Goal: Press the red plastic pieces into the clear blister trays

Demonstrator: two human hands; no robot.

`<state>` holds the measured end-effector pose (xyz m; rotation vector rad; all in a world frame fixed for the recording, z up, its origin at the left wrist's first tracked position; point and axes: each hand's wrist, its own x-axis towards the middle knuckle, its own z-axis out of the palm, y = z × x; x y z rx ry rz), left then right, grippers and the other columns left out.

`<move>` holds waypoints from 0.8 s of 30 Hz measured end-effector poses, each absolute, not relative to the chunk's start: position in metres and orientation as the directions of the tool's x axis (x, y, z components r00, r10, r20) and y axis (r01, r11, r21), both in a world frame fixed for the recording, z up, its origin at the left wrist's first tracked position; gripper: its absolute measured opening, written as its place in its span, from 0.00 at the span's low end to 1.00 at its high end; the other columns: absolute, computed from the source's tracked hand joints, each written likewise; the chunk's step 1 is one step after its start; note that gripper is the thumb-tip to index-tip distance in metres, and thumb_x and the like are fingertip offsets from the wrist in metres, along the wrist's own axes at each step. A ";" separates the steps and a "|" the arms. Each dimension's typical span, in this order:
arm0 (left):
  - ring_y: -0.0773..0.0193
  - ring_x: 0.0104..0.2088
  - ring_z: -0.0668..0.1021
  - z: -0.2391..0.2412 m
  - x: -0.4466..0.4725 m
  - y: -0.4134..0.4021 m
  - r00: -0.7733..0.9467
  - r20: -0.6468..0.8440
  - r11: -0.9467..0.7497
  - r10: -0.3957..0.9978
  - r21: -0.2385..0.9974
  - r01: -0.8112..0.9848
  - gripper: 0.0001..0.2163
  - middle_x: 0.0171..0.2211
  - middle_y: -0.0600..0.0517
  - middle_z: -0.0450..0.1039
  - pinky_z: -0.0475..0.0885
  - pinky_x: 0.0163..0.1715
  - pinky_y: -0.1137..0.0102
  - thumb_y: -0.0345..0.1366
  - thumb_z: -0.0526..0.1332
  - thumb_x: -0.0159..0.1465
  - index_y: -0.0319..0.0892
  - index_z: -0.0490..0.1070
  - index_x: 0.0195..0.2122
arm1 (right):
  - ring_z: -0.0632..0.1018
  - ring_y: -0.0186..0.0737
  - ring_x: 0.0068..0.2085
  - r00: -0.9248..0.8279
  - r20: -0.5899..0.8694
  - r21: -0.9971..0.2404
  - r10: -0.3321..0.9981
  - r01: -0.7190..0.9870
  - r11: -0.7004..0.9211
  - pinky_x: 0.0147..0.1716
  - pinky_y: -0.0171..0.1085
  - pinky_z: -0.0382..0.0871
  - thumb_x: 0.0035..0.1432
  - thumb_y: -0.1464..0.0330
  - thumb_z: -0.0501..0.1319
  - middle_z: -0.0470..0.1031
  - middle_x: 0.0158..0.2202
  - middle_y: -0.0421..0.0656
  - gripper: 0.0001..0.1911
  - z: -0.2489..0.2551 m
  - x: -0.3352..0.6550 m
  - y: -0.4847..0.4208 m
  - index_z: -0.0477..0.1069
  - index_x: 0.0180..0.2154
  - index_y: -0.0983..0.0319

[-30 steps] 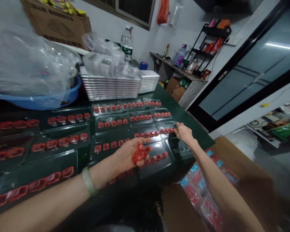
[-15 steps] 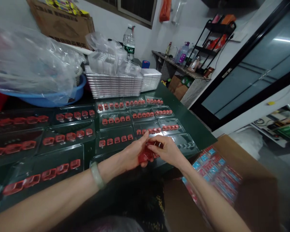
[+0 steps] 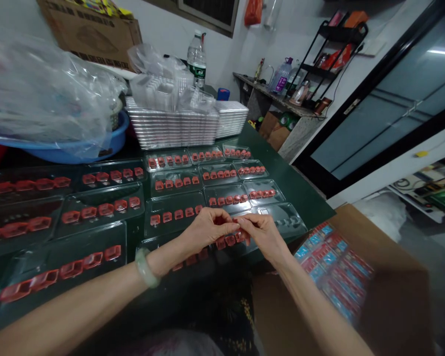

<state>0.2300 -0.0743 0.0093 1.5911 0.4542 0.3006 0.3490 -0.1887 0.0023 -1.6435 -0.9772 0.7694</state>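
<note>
My left hand (image 3: 213, 228), with a pale green bangle (image 3: 147, 268) on its wrist, pinches a small red plastic piece (image 3: 236, 222) between thumb and fingers. Opposite it, the closed fingertips of my right hand (image 3: 261, 231) meet on the same piece. Just below the fingertips, a row of red faceted pieces (image 3: 230, 241) shows, partly hidden by the hands. Around them lie clear plastic trays (image 3: 178, 198), many with a row of red pieces in their cavities. Right of my right hand is a clear tray (image 3: 282, 215) with no red pieces visible.
Stacked clear trays (image 3: 178, 131) stand at the back beside a water bottle (image 3: 196, 59). A blue basin (image 3: 114, 141) under plastic bags is at left. An open cardboard box (image 3: 389, 257) with red-and-blue packs (image 3: 330, 262) sits at the table's right edge.
My left hand has turned from palm-up, holding red pieces, to a palm-down pinch. Both hands' fingertips now meet, and a row of red pieces shows beneath them.
</note>
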 end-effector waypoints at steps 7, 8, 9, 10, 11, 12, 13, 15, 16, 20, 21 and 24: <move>0.70 0.21 0.68 0.004 0.233 -0.074 0.897 -0.012 -0.289 0.443 0.945 0.155 0.07 0.19 0.53 0.69 0.59 0.19 0.77 0.29 0.54 0.51 0.36 0.72 0.22 | 0.68 0.33 0.23 0.457 0.246 -0.753 0.855 0.646 -0.128 0.23 0.31 0.61 0.55 0.68 0.52 0.69 0.22 0.41 0.10 -0.002 0.331 -0.190 0.72 0.31 0.62; 0.70 0.20 0.67 0.003 0.234 -0.075 0.886 -0.037 -0.263 0.462 0.948 0.177 0.07 0.18 0.53 0.68 0.58 0.18 0.77 0.28 0.54 0.50 0.36 0.71 0.21 | 0.69 0.34 0.25 0.450 0.287 -0.713 0.846 0.690 -0.125 0.24 0.32 0.61 0.55 0.69 0.52 0.70 0.23 0.41 0.10 -0.002 0.329 -0.189 0.72 0.31 0.61; 0.71 0.18 0.66 0.003 0.235 -0.076 0.876 -0.082 -0.193 0.475 0.962 0.195 0.07 0.16 0.54 0.66 0.57 0.17 0.76 0.28 0.54 0.50 0.36 0.70 0.20 | 0.69 0.34 0.26 0.446 0.313 -0.691 0.839 0.713 -0.121 0.26 0.32 0.62 0.55 0.70 0.52 0.70 0.25 0.42 0.10 -0.002 0.326 -0.189 0.72 0.31 0.61; 0.71 0.17 0.66 0.003 0.236 -0.077 0.869 -0.146 -0.081 0.472 0.975 0.208 0.07 0.15 0.54 0.66 0.57 0.16 0.76 0.28 0.54 0.50 0.37 0.69 0.20 | 0.70 0.35 0.27 0.447 0.326 -0.691 0.833 0.714 -0.113 0.27 0.33 0.62 0.55 0.70 0.52 0.70 0.25 0.42 0.10 -0.002 0.325 -0.189 0.71 0.32 0.61; 0.71 0.16 0.66 0.003 0.236 -0.078 0.866 -0.218 0.061 0.451 0.975 0.214 0.06 0.15 0.54 0.65 0.57 0.16 0.76 0.29 0.54 0.51 0.37 0.69 0.21 | 0.70 0.35 0.28 0.454 0.327 -0.712 0.829 0.695 -0.100 0.27 0.33 0.63 0.55 0.69 0.52 0.70 0.26 0.42 0.10 -0.002 0.325 -0.190 0.71 0.33 0.61; 0.71 0.15 0.66 0.003 0.235 -0.078 0.867 -0.283 0.206 0.410 0.955 0.214 0.05 0.15 0.54 0.66 0.57 0.16 0.76 0.31 0.55 0.52 0.37 0.68 0.22 | 0.71 0.35 0.28 0.463 0.315 -0.750 0.829 0.656 -0.082 0.27 0.33 0.63 0.55 0.68 0.53 0.70 0.27 0.42 0.09 -0.001 0.325 -0.191 0.71 0.35 0.60; 0.72 0.15 0.66 0.003 0.234 -0.078 0.873 -0.326 0.327 0.363 0.922 0.209 0.06 0.16 0.53 0.67 0.57 0.15 0.76 0.34 0.56 0.53 0.37 0.68 0.24 | 0.71 0.35 0.29 0.469 0.295 -0.794 0.832 0.605 -0.059 0.27 0.32 0.64 0.55 0.68 0.53 0.70 0.29 0.42 0.10 0.000 0.326 -0.193 0.70 0.37 0.60; 0.73 0.15 0.66 0.002 0.232 -0.078 0.895 -0.338 0.450 0.292 0.874 0.183 0.08 0.18 0.52 0.68 0.57 0.15 0.77 0.38 0.60 0.52 0.37 0.67 0.25 | 0.71 0.34 0.29 0.474 0.255 -0.869 0.843 0.495 -0.015 0.27 0.32 0.66 0.53 0.67 0.56 0.71 0.31 0.42 0.11 0.002 0.329 -0.197 0.69 0.40 0.59; 0.73 0.15 0.66 0.002 0.231 -0.078 0.906 -0.327 0.465 0.270 0.868 0.174 0.10 0.19 0.51 0.68 0.56 0.14 0.77 0.39 0.61 0.51 0.37 0.67 0.25 | 0.72 0.34 0.29 0.475 0.245 -0.892 0.845 0.452 0.005 0.27 0.33 0.66 0.53 0.67 0.57 0.71 0.32 0.42 0.10 0.003 0.330 -0.199 0.70 0.39 0.59; 0.74 0.15 0.66 -0.002 0.231 -0.078 0.936 -0.295 0.460 0.192 0.869 0.180 0.12 0.20 0.50 0.68 0.51 0.12 0.79 0.42 0.62 0.51 0.35 0.68 0.24 | 0.72 0.34 0.29 0.497 0.225 -0.935 0.838 0.352 0.043 0.28 0.33 0.67 0.51 0.68 0.58 0.71 0.31 0.41 0.07 0.007 0.331 -0.205 0.71 0.34 0.58; 0.74 0.15 0.65 -0.002 0.232 -0.078 0.938 -0.298 0.455 0.176 0.870 0.191 0.12 0.20 0.50 0.68 0.50 0.12 0.79 0.42 0.62 0.51 0.35 0.68 0.24 | 0.72 0.34 0.29 0.504 0.207 -0.945 0.839 0.326 0.037 0.27 0.33 0.67 0.51 0.68 0.58 0.71 0.31 0.40 0.07 0.008 0.332 -0.206 0.71 0.34 0.59; 0.75 0.14 0.65 0.001 0.233 -0.079 0.938 -0.315 0.406 0.144 0.883 0.235 0.12 0.19 0.52 0.67 0.49 0.11 0.79 0.41 0.63 0.49 0.35 0.68 0.24 | 0.72 0.34 0.27 0.504 0.110 -0.975 0.857 0.222 -0.005 0.24 0.32 0.67 0.49 0.68 0.60 0.71 0.28 0.40 0.08 0.005 0.336 -0.209 0.70 0.35 0.60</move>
